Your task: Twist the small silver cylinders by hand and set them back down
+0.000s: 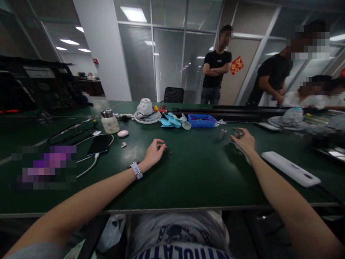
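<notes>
At the right of the green table, my right hand pinches a small round metal part with a short shaft sticking out; its exact kind is too small to make out. Just left of those fingers a small silver metal cylinder stands on the table. My left hand is left of the middle, low over the tabletop, its fingers loosely bent and apart, with nothing visible in them. Close to its fingertips lies a tiny dark piece.
Behind my hands are a white fan housing, light blue fan blades and a blue tray of small parts. A white power strip lies right. Left are a flask, phone and cables. People are across the table.
</notes>
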`<state>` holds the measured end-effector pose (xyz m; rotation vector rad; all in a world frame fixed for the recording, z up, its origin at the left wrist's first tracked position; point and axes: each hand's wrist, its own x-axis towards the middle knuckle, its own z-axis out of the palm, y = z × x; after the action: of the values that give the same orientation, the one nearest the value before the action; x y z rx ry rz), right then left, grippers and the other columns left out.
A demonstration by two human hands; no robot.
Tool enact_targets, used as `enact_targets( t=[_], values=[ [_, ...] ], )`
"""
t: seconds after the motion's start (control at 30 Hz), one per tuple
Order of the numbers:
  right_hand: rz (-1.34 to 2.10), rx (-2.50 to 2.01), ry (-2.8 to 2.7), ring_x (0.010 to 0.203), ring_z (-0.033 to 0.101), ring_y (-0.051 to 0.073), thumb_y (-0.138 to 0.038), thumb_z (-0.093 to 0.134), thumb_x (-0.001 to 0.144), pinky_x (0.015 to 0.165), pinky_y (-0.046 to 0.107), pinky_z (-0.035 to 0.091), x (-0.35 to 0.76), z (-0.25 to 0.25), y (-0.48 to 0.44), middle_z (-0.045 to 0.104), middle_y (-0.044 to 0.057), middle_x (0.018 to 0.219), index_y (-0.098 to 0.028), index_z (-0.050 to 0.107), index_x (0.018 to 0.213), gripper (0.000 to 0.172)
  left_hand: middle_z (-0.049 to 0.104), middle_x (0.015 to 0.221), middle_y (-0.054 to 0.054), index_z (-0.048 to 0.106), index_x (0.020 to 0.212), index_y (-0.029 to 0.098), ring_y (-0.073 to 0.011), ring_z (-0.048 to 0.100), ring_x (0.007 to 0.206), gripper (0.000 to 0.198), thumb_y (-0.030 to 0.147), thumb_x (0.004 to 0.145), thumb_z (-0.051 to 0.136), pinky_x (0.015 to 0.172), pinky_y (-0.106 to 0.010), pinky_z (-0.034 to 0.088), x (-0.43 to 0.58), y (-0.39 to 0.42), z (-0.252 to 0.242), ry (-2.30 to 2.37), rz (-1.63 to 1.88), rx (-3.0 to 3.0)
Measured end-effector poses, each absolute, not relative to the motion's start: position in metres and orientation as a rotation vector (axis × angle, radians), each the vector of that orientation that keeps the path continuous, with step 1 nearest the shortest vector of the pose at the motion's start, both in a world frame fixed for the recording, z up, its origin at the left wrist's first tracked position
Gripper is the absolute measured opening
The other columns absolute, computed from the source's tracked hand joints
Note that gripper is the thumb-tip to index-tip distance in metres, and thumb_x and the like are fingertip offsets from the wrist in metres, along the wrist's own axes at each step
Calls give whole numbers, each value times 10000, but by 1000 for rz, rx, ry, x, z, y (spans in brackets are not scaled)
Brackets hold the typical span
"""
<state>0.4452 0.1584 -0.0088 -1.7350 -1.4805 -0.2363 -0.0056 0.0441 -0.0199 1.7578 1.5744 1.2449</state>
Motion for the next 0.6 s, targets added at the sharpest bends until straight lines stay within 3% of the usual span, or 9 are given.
enact_targets(
  t=[0.2,0.37,0.43,0.6],
  values=[
    [-140,-1942,-1429,944,627,317,-447,673,702,834,455,469,459,-16,161,670,141,1026,-194,561,1247,611,741,988,-97,483,1036,206,-230,694,893,208,348,885,491,812,-397,482,-5,43,-19,1578,1220,1754],
    [-392,-1849,-1280,1211,471,397,-418,671,697,995,596,323,422,5,149,514,248,1295,-96,357,1398,833,738,990,-95,512,1010,212,-234,687,905,188,320,857,517,827,-406,483,-6,45,-20,1615,1296,1738],
    [-537,-1620,-1350,1313,374,371,-360,617,765,1058,588,257,381,17,133,425,236,1401,-107,298,1441,789,737,989,-87,528,987,213,-232,679,927,162,262,833,518,832,-401,484,-7,47,-20,1640,1348,1706],
    [-300,-977,-2227,1384,336,287,-378,501,910,1107,548,256,256,17,72,436,99,1465,-272,503,1365,467,725,937,-62,554,910,209,-212,662,947,151,170,796,463,875,-387,480,-8,50,-21,1648,1425,1676]
  ],
)
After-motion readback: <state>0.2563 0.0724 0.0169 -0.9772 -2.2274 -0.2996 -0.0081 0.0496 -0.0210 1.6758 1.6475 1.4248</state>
